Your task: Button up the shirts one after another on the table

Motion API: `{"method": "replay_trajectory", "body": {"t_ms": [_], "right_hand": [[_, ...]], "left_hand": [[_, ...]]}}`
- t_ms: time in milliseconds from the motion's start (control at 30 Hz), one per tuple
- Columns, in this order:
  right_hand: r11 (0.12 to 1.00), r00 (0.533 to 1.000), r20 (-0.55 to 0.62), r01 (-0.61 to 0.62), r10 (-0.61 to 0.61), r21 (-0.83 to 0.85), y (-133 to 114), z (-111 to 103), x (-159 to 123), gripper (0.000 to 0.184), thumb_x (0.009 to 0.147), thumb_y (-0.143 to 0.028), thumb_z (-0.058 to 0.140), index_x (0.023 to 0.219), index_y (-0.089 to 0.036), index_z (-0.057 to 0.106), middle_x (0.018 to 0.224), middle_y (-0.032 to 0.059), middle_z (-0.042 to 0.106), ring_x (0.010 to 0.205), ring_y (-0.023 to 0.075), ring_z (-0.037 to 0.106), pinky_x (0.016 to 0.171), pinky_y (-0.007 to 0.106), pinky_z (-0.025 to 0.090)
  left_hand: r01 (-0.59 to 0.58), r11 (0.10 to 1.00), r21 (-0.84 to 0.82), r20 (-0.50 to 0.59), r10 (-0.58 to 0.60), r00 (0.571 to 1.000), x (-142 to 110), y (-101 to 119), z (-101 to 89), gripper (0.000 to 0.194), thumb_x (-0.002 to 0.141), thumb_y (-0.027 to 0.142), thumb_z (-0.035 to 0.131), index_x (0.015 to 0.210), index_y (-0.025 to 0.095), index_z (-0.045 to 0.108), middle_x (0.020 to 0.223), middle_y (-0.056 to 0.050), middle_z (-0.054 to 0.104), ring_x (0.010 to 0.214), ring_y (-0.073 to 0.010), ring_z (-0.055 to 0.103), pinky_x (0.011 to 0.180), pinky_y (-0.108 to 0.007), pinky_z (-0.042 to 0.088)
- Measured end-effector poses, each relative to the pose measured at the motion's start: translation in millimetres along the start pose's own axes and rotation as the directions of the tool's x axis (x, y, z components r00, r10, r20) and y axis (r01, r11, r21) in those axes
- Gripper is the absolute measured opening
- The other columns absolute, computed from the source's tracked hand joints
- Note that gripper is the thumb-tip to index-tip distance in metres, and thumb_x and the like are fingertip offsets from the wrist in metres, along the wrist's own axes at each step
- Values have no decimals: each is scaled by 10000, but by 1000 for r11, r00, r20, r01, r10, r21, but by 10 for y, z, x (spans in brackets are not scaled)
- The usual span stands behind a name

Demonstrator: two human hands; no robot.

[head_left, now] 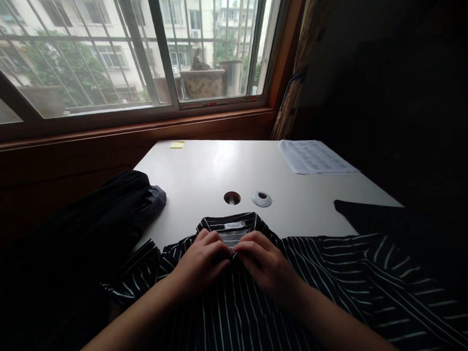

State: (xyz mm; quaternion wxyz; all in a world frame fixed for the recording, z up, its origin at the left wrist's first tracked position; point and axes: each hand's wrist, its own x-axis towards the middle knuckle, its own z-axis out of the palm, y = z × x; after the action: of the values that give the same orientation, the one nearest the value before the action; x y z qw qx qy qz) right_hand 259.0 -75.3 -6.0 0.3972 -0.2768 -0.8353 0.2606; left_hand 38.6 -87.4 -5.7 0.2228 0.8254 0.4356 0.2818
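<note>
A dark shirt with thin white stripes [239, 304] lies spread over the near part of the table, its collar pointing away from me. A white label [234, 225] shows inside the collar. Just below the collar opening, my left hand [206, 254] pinches the front edge of the shirt. My right hand [264, 259] grips the fabric right beside it, thumb and forefinger together. The fingertips of both hands nearly meet at the top of the front. Whether a button sits between them is hidden. One sleeve [401, 282] stretches out to the right.
A dark bundled garment [137, 195] lies at the left table edge. The white table [203, 171] has a round cable hole [232, 198] with its grey cover [262, 198] alongside. Printed sheets [314, 156] lie at the back right, a yellow sticky note [177, 145] at the back left, below a barred window.
</note>
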Motion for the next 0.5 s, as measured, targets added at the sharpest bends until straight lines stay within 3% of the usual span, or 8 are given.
{"method": "replay_trajectory", "body": {"t_ms": [267,367,500], "right_hand": [[999,999,-35,18,-19,-44,5,-21,8,319,920,-44,509,1169,-219,606,1150,86,563,1075,215,572,933,398,531],[988,989,-71,123,-130,-94,-17,-37,-9,320,885,-15,543,1123,-215,622,1077,71,581,987,199,579,842,368,539],[961,973,26,231,-229,-150,-72,-13,-16,268,870,-50,604,1088,-206,614,947,44,617,838,179,560,751,350,526]], "left_hand": [[86,975,-202,56,-76,996,18,-14,-105,93,902,282,672,890,193,697,906,-36,621,924,-206,519,834,-336,423],[161,944,-290,76,-145,987,40,5,-160,132,902,306,669,864,182,694,900,-35,626,931,-207,541,844,-330,422],[232,889,-395,88,-215,973,48,-6,-196,153,887,323,681,864,172,690,881,-29,634,911,-202,564,835,-315,430]]}}
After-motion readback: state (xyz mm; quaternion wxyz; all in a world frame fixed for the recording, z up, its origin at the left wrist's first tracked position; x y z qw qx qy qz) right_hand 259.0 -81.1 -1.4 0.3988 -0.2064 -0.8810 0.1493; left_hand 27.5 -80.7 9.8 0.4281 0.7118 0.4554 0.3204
